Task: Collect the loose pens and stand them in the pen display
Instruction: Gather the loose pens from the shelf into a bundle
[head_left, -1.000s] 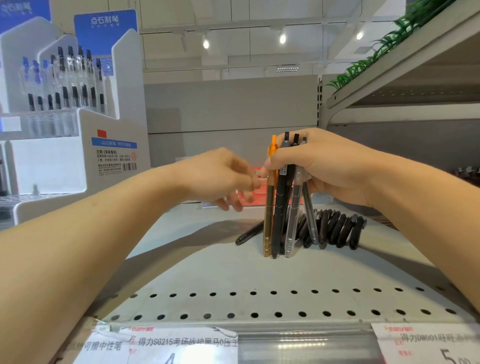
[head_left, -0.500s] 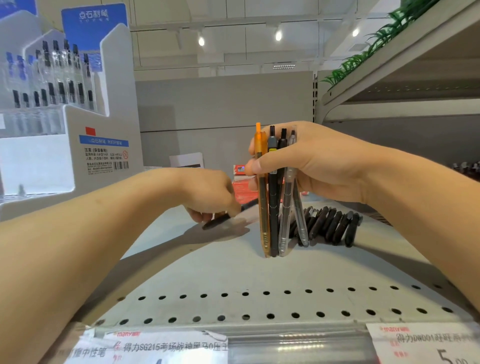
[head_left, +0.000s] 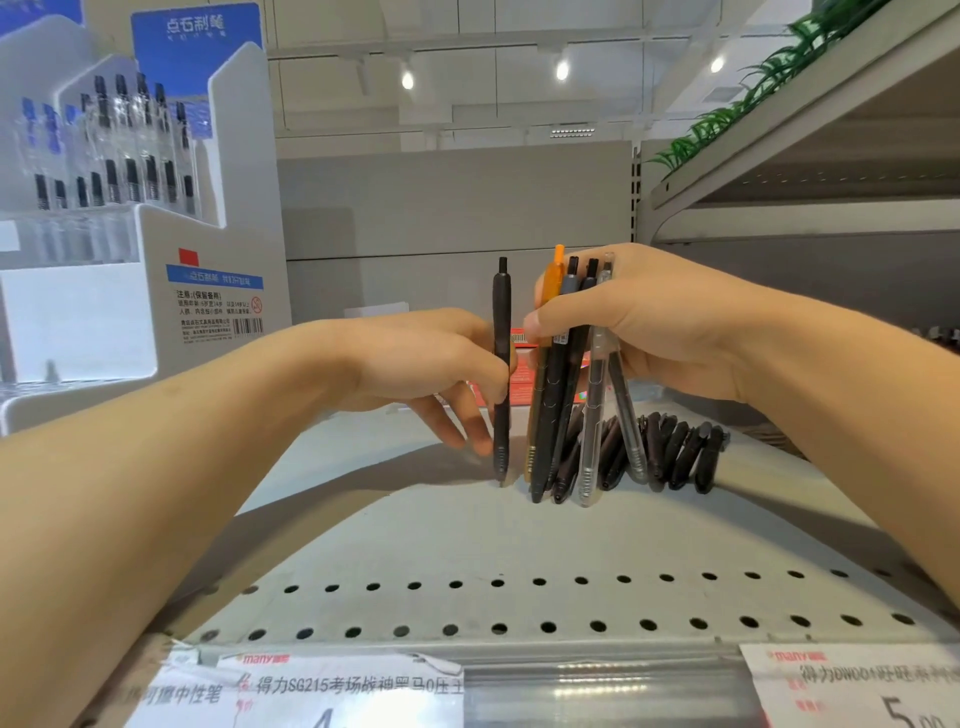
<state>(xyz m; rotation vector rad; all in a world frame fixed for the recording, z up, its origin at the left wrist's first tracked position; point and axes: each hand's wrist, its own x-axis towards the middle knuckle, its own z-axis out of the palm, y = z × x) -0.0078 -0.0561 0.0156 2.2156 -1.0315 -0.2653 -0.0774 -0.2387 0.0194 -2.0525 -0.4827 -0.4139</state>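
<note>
Fingers (head_left: 457, 421) of the left hand (head_left: 415, 364) are curled around a single black pen (head_left: 502, 364), pinching its barrel at mid-length; the two lower fingers point down toward the shelf. The black pen stands upright, clicker end up, tip touching or just above the shelf (head_left: 467, 545); which one, cannot tell. The right hand (head_left: 649, 332) grips a bundle of pens (head_left: 566, 395) near their upper ends, thumb across the front, fingers wrapped behind. The bundle holds an orange pen on the left, dark pens in the middle and a clear pen on the right, all roughly upright with tips down at the shelf surface; the clear one and a grey one splay out at the bottom. The black pen is just beside the bundle, to its left, apart from it. Behind the bundle a row of loose black pens (head_left: 675, 452) lies on the shelf, side by side. The pen display (head_left: 156, 249), white with blue header cards, stands at the far left of the shelf, well apart from both hands, with pens standing in its tiers. Price labels (head_left: 311, 691) run along the shelf's front edge.
</note>
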